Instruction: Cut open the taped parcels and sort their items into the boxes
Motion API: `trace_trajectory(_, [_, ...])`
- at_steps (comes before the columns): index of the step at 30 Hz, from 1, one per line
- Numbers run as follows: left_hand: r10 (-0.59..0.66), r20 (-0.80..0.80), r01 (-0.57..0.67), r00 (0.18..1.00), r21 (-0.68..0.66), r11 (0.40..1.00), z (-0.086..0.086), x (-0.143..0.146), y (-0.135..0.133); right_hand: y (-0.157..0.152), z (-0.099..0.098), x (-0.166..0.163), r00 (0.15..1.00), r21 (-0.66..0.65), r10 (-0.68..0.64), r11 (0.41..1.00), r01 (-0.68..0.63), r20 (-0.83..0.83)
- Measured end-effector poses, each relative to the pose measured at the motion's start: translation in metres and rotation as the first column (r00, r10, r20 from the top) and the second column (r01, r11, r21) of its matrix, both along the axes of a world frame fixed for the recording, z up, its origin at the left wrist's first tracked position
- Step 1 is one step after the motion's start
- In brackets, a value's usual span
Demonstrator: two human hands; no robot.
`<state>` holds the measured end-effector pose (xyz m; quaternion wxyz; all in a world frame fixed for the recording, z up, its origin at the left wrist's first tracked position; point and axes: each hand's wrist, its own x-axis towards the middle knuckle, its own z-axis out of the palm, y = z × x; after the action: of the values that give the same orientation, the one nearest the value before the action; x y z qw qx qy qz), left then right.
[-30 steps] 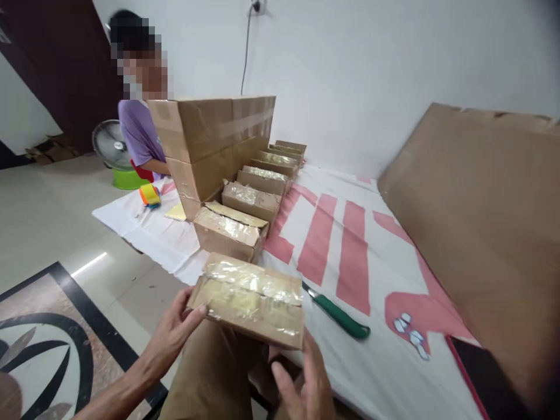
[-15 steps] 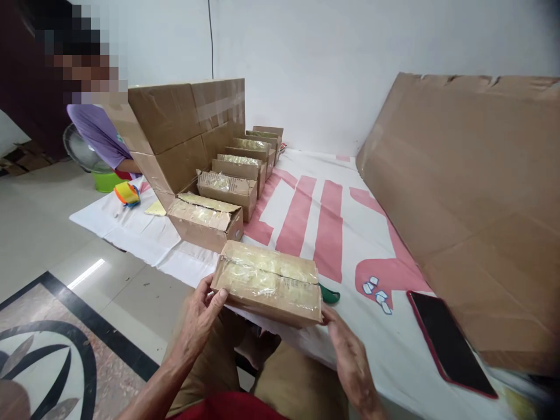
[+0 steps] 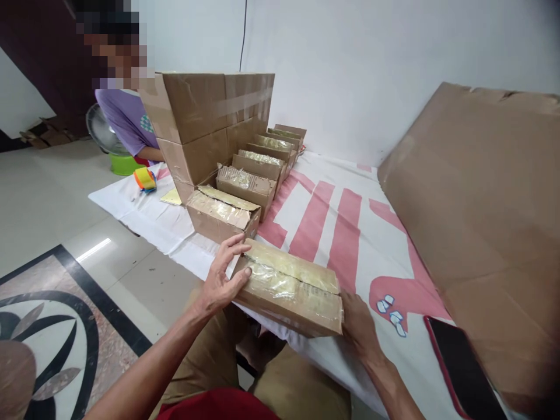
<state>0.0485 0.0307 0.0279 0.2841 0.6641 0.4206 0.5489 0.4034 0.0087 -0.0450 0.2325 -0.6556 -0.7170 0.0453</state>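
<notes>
A small cardboard box (image 3: 286,289) with clear tape across its top flaps sits at the near table edge, in front of my lap. My left hand (image 3: 223,277) is at its left end, the thumb pressed on the top edge and the fingers curved around the far corner. At the right end, my right hand (image 3: 356,321) grips the box's side; its fingertips are partly hidden behind the box. Just beyond stands another taped box (image 3: 224,210), first in a row of several similar boxes (image 3: 247,181) along a stack of larger cartons (image 3: 199,111).
A phone (image 3: 464,364) in a red case lies at the right. Behind it leans a large cardboard sheet (image 3: 481,221). A yellow-orange roll (image 3: 144,179) lies on the white and pink cloth (image 3: 324,227). Across the table, a person in a purple shirt (image 3: 125,119) sits by a fan (image 3: 100,128).
The view has turned left. My left hand has shifted up along the box's end, its fingers more extended. My right hand has moved farther round the right end, and a green object there is now hidden.
</notes>
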Motion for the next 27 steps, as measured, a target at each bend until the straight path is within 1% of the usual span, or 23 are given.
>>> trace_trajectory(2, [-0.041,0.030,0.042,0.999,-0.053,0.998,-0.005,0.003,0.008,-0.009,0.016,0.015,0.986,0.005,-0.127,0.992,0.129,-0.105])
trace_trajectory(3, [-0.055,0.052,0.059,0.997,-0.086,0.995,-0.009,0.004,0.010,-0.015,0.028,0.022,0.963,-0.014,-0.198,0.980,0.199,-0.181])
trace_trajectory(5, [-0.061,0.102,0.075,0.993,-0.141,0.987,-0.016,0.007,0.012,-0.026,0.061,0.028,0.903,-0.068,-0.301,0.953,0.295,-0.307])
trace_trajectory(6, [-0.054,0.126,0.074,0.991,-0.158,0.985,-0.019,0.008,0.012,-0.030,0.079,0.026,0.895,-0.078,-0.305,0.952,0.296,-0.325])
trace_trajectory(7, [-0.046,0.145,0.071,0.988,-0.171,0.983,-0.021,0.009,0.012,-0.034,0.099,0.020,0.903,-0.048,-0.289,0.956,0.289,-0.317])
trace_trajectory(8, [-0.041,0.160,0.071,0.986,-0.185,0.980,-0.023,0.009,0.011,-0.035,0.117,0.010,0.929,-0.004,-0.239,0.969,0.248,-0.284])
trace_trajectory(9, [-0.040,0.172,0.075,0.984,-0.203,0.976,-0.023,0.010,0.010,-0.035,0.133,-0.004,0.963,0.004,-0.135,0.990,0.139,-0.233])
trace_trajectory(10, [-0.043,0.184,0.084,0.982,-0.224,0.971,-0.023,0.010,0.010,-0.033,0.146,-0.020,0.981,0.023,-0.003,1.000,0.007,-0.195])
trace_trajectory(11, [-0.046,0.197,0.095,0.979,-0.247,0.964,-0.022,0.011,0.010,-0.030,0.156,-0.037,0.981,0.049,0.124,0.992,-0.117,-0.151])
trace_trajectory(13, [-0.043,0.221,0.107,0.974,-0.287,0.952,-0.021,0.011,0.010,-0.020,0.165,-0.070,0.940,0.095,0.340,0.938,-0.334,-0.044])
trace_trajectory(14, [-0.037,0.230,0.107,0.973,-0.298,0.948,-0.021,0.011,0.010,-0.014,0.165,-0.084,0.913,0.109,0.407,0.907,-0.406,0.014])
trace_trajectory(16, [-0.029,0.241,0.104,0.970,-0.306,0.946,-0.020,0.011,0.010,-0.004,0.162,-0.102,0.873,0.114,0.472,0.867,-0.485,0.119])
trace_trajectory(19, [-0.032,0.249,0.109,0.968,-0.304,0.946,-0.021,0.011,0.011,0.008,0.156,-0.112,0.839,0.096,0.499,0.844,-0.527,0.218])
trace_trajectory(23, [-0.038,0.252,0.119,0.967,-0.314,0.942,-0.021,0.010,0.010,0.012,0.157,-0.114,0.803,0.065,0.509,0.832,-0.552,0.309])
trace_trajectory(27, [-0.039,0.259,0.127,0.965,-0.332,0.935,-0.020,0.010,0.010,0.011,0.161,-0.121,0.769,-0.013,0.471,0.856,-0.517,0.431])
